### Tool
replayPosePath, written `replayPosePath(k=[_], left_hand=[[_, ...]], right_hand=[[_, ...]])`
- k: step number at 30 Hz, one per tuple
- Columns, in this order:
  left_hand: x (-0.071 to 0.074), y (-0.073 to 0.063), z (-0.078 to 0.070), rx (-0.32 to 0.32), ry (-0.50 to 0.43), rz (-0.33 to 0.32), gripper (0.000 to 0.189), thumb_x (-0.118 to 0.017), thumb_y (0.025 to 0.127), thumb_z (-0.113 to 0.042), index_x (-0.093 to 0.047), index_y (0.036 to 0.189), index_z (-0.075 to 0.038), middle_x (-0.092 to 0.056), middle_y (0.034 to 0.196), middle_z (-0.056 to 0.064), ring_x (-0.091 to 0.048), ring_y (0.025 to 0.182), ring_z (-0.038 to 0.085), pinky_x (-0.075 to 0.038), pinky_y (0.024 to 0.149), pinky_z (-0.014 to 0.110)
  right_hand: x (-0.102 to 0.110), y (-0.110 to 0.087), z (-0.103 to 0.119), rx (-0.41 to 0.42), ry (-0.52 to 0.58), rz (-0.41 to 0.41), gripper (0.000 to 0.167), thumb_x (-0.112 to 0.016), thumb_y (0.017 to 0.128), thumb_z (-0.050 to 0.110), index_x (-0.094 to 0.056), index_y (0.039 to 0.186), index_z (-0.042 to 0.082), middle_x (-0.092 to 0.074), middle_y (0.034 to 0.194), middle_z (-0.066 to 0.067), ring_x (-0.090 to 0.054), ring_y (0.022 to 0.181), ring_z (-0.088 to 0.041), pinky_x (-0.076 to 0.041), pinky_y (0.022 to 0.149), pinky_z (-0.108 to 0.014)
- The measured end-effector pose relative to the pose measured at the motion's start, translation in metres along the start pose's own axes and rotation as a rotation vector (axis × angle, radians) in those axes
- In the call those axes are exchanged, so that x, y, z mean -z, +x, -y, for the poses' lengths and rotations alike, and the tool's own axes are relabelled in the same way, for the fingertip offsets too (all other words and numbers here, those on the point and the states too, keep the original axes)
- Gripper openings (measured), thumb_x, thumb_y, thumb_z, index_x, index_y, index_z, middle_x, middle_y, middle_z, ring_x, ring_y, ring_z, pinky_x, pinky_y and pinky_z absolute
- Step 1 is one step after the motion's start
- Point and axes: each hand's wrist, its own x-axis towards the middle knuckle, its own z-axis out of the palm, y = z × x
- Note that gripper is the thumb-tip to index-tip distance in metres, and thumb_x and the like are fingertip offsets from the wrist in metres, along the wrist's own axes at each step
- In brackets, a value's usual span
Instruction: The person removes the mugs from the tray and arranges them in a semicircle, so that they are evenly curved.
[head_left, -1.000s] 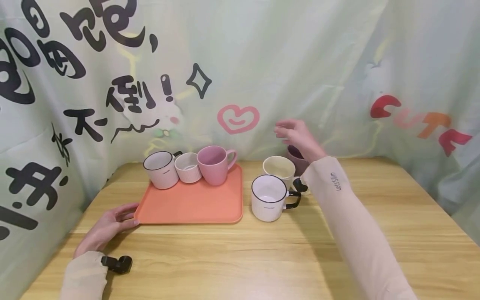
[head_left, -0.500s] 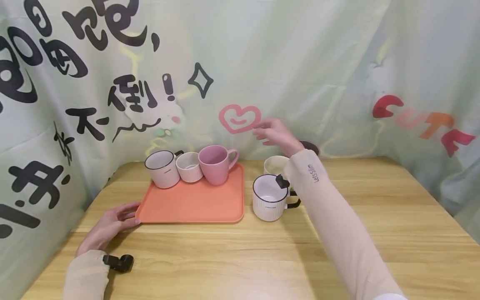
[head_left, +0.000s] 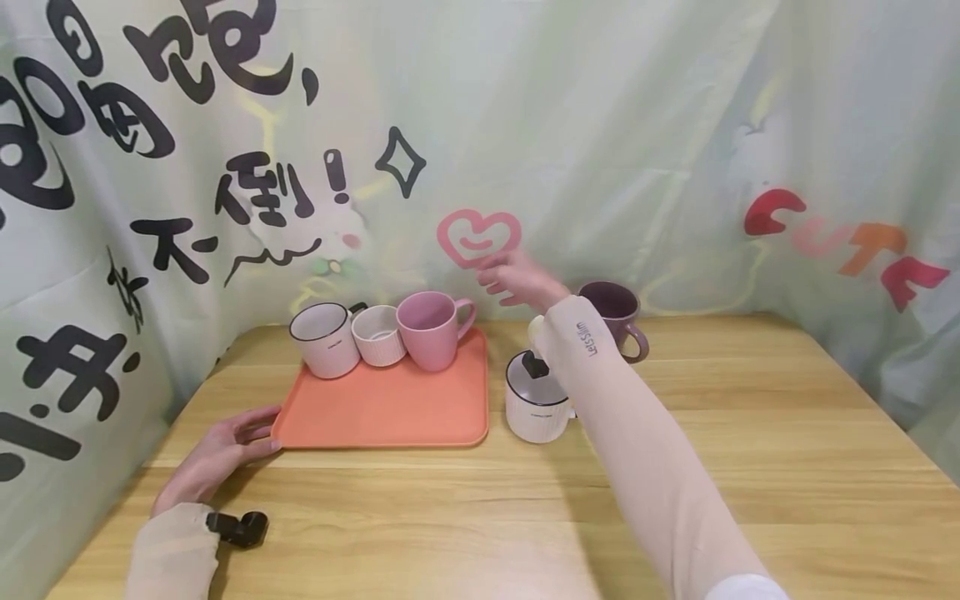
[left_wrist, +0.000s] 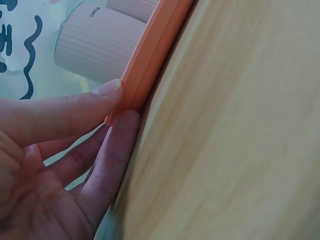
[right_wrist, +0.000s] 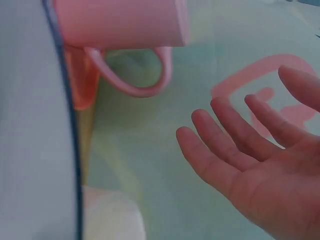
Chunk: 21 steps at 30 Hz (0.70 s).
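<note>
Pinching the tray (head_left: 382,421), left of frame centre, between thumb and finger of the left hand (head_left: 217,454), probably to steady it. Grasping nothing with the right hand (head_left: 523,280), fingers loosely spread near centre, perhaps to clear the front mug (head_left: 536,418).

Drinking vessels, six in all: two white ribbed mugs with black rims (head_left: 534,423), one small white ribbed cup (head_left: 378,343), one pink mug with a looped handle (head_left: 426,342), one cream cup (head_left: 535,330), mostly hidden, and one dark purple mug (head_left: 617,303). Also: one rectangular orange tray (head_left: 382,417), one wooden tabletop (head_left: 420,525), one left hand (head_left: 216,454) and one right hand (head_left: 522,279).
</note>
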Motion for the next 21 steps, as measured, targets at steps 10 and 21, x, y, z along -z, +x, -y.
replayPosePath(k=[10, 21], left_hand=[[-0.001, 0.000, 0.002, 0.003, 0.000, -0.006, 0.068, -0.071, 0.095, -0.007, -0.035, 0.148, 0.017, -0.046, 0.143, 0.037, -0.056, 0.122, 0.042, -0.048, 0.082, 0.016], [0.000, 0.000, -0.002, 0.015, -0.002, 0.004, 0.070, -0.073, 0.094, -0.012, -0.037, 0.148, 0.015, -0.048, 0.143, 0.036, -0.059, 0.119, 0.033, -0.048, 0.084, 0.016]], right_hand=[[-0.015, 0.009, -0.002, -0.055, -0.029, 0.065, 0.048, -0.049, 0.105, 0.013, -0.042, 0.150, -0.003, -0.043, 0.153, -0.020, -0.039, 0.139, -0.040, -0.034, 0.112, -0.053], [-0.027, 0.022, -0.006, -0.071, -0.130, 0.149, 0.052, -0.054, 0.102, 0.015, -0.043, 0.151, 0.001, -0.044, 0.154, -0.015, -0.038, 0.141, -0.033, -0.027, 0.113, -0.060]])
